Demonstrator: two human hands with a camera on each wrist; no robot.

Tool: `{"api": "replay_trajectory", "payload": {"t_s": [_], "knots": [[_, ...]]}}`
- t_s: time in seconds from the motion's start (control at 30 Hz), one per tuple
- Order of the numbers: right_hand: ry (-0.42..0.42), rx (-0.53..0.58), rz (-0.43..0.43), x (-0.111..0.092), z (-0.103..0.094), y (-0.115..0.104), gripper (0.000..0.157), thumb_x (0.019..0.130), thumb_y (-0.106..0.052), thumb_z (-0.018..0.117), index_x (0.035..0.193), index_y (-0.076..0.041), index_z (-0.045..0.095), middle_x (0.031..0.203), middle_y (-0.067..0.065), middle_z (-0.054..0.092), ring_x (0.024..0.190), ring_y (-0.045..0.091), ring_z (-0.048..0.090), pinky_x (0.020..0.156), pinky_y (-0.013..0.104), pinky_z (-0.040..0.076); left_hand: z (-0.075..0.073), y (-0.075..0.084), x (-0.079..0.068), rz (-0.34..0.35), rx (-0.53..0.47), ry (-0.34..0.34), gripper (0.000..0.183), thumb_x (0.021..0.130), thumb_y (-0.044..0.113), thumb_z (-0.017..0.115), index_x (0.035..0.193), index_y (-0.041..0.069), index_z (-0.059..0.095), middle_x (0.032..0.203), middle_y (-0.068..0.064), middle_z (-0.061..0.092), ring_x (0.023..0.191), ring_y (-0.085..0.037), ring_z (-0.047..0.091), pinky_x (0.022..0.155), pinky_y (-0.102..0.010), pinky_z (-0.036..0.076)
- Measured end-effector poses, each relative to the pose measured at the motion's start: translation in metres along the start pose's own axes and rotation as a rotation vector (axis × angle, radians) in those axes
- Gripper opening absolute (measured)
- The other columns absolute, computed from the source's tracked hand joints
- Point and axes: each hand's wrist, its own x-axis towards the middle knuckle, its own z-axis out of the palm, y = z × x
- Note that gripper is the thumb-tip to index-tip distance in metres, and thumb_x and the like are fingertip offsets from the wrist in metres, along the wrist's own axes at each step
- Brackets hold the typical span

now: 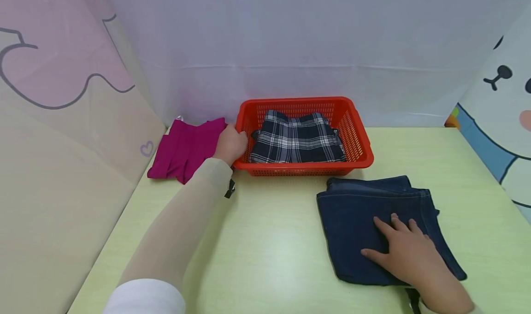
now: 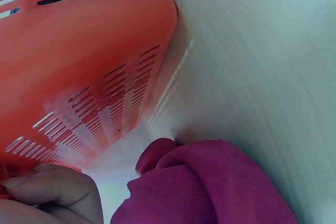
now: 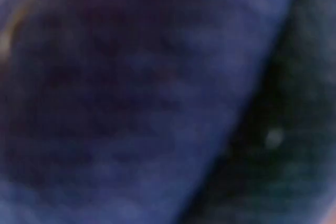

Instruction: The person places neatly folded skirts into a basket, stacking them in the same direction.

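Note:
With curled fingers my left hand (image 1: 230, 144) grips the left rim of a red plastic basket (image 1: 304, 168). The left wrist view shows that hand (image 2: 58, 195) pinching the rim beside the slotted basket wall (image 2: 89, 40). Inside the basket lies a folded black and white plaid cloth (image 1: 295, 141). My right hand (image 1: 415, 254) rests with spread fingers on folded dark blue jeans (image 1: 352, 231) at the right front. Blurred denim (image 3: 131, 93) fills the right wrist view.
A folded magenta garment (image 1: 186, 148) lies left of the basket, right beside my left hand. The pale yellow-green table (image 1: 265, 254) meets a white cloth wall (image 1: 298, 51) behind the basket. Printed panels (image 1: 62, 157) stand along both sides.

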Motion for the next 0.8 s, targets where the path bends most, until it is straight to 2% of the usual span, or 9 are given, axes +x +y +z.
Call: {"api": "replay_trajectory", "payload": {"t_s": [0.33,0.8], "knots": [[-0.015,-0.033,0.006,0.001,0.003,-0.024,0.111,0.059,-0.087,0.048,0.135,-0.006,0.049,0.133,0.039,0.035,0.114,0.069,0.024,0.08,0.078,0.026,0.0,0.002,-0.002,-0.013,-0.01,-0.006,0.046,0.093,0.026,0.053,0.135,0.013,0.039,0.117,-0.007,0.055,0.094,-0.024,0.056,0.081,-0.046,0.051],[0.022,-0.094,-0.059,0.002,0.008,-0.066,0.103,0.064,-0.085,0.047,0.135,-0.011,0.05,0.132,0.036,0.04,0.113,0.068,0.029,0.078,0.078,0.029,-0.001,0.002,-0.003,-0.011,0.0,-0.005,0.047,0.093,0.025,0.054,0.135,0.012,0.039,0.119,-0.008,0.055,0.094,-0.025,0.056,0.08,-0.047,0.052]]}}
